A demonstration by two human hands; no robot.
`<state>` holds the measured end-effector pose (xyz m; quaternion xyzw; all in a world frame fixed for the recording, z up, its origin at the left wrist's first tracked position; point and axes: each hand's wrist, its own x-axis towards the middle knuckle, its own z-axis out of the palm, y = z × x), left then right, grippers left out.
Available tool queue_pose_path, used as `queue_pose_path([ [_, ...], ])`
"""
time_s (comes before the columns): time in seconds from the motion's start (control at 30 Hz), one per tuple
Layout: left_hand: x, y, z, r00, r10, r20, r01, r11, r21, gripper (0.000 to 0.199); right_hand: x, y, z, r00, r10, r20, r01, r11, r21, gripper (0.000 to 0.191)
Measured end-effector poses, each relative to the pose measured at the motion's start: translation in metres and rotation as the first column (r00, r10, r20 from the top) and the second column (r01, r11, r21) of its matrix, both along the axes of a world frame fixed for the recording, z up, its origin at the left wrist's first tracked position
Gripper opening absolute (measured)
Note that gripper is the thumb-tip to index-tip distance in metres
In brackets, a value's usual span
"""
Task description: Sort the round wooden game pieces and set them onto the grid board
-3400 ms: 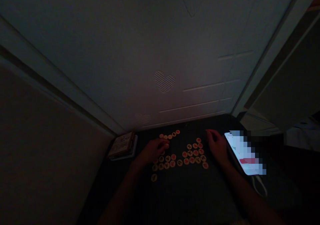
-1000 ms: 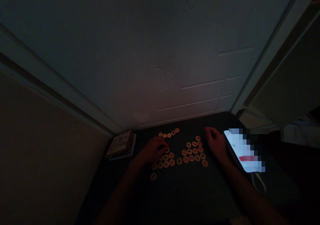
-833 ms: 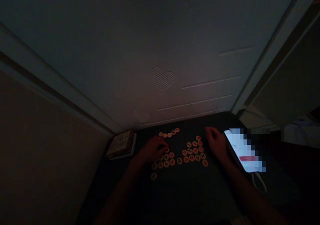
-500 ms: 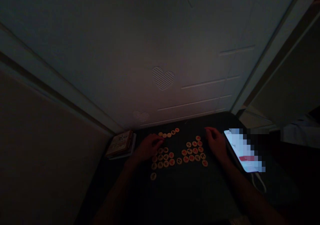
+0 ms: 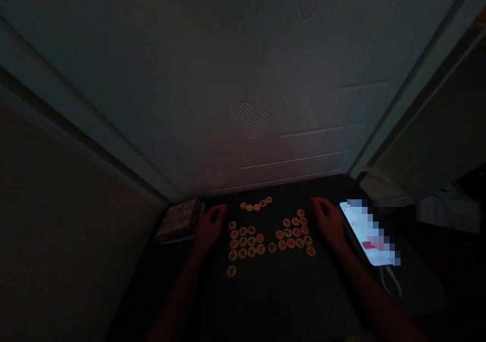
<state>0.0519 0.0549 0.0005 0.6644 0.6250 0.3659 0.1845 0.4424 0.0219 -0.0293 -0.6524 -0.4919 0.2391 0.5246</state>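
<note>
Round wooden pieces with red or dark characters lie flat on a dark table. One group (image 5: 243, 242) stands in short rows at the left, another (image 5: 296, 232) at the right, with a single piece (image 5: 272, 247) between them. A curved line of several pieces (image 5: 256, 207) lies farther back. My left hand (image 5: 211, 226) is just left of the left group, fingers curled with thumb and fingertips close together; the dim light hides what is between them. My right hand (image 5: 325, 216) rests right of the right group, its fingers bent and thumb apart, holding nothing visible.
A stack of boxes or books (image 5: 177, 217) sits at the table's back left corner. A lit phone (image 5: 366, 236) with a white cable (image 5: 391, 282) lies to the right. Behind the table (image 5: 273, 296) rises a pale panel with a heart relief (image 5: 253, 120).
My left hand has moved left, away from the pieces, uncovering the upper left of the left group. My right hand has stayed nearly in place. The view has shifted slightly.
</note>
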Motion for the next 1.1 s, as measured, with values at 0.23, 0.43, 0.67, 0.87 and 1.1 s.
queue_pose_path([
  [0.23,0.001,-0.006,-0.015,0.999,0.014,0.029,-0.015,1.0,0.027,0.033,-0.003,0.001,0.002,0.998,0.023,0.05,-0.023,1.0,0.007,0.047],
  [0.43,0.005,-0.011,-0.015,0.998,-0.053,0.02,0.052,0.998,0.046,0.028,-0.012,-0.001,0.008,0.995,0.005,0.102,-0.007,1.0,0.023,0.051],
  [0.67,0.005,-0.014,-0.017,0.994,-0.095,0.046,0.092,0.994,0.054,0.027,-0.036,0.005,0.031,0.974,0.095,0.205,-0.106,0.993,0.045,0.046],
  [0.87,0.006,-0.014,-0.018,0.992,-0.096,0.078,0.092,0.994,0.054,0.027,-0.057,0.026,0.048,0.883,0.307,0.356,-0.327,0.945,-0.003,0.032],
  [1.1,0.005,-0.012,-0.018,0.992,-0.08,0.099,0.073,0.995,0.066,0.028,-0.086,0.053,0.048,0.687,0.536,0.491,-0.58,0.811,-0.075,0.027],
])
